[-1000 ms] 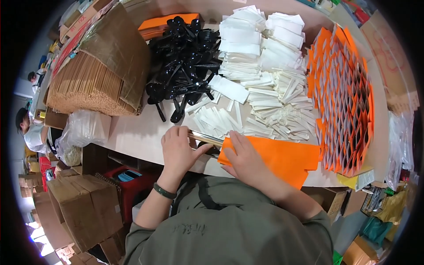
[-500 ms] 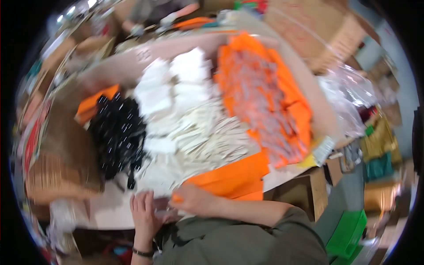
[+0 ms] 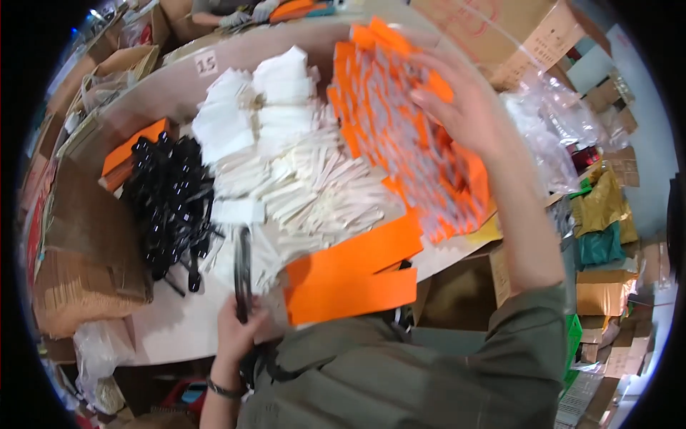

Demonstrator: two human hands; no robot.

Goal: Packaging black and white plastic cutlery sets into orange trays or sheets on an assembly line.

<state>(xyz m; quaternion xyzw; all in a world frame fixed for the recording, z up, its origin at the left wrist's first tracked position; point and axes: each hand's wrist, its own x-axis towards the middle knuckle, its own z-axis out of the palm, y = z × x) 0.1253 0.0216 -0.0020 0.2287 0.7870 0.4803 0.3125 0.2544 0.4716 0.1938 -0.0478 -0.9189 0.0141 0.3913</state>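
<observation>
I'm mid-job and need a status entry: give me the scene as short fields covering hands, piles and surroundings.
Left hand: holds a slim dark item, blurred
Right hand: at the orange packets; grip unclear
Front of table: flat orange pieces
Middle: white packets
Left side: black cutlery pile, cardboard box
Beyond far edge: another person's gloved hand

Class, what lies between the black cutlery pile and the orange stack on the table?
In the head view, stacked flat white pieces and narrow pale strips lie between the black cutlery pile and the orange stack.
</observation>
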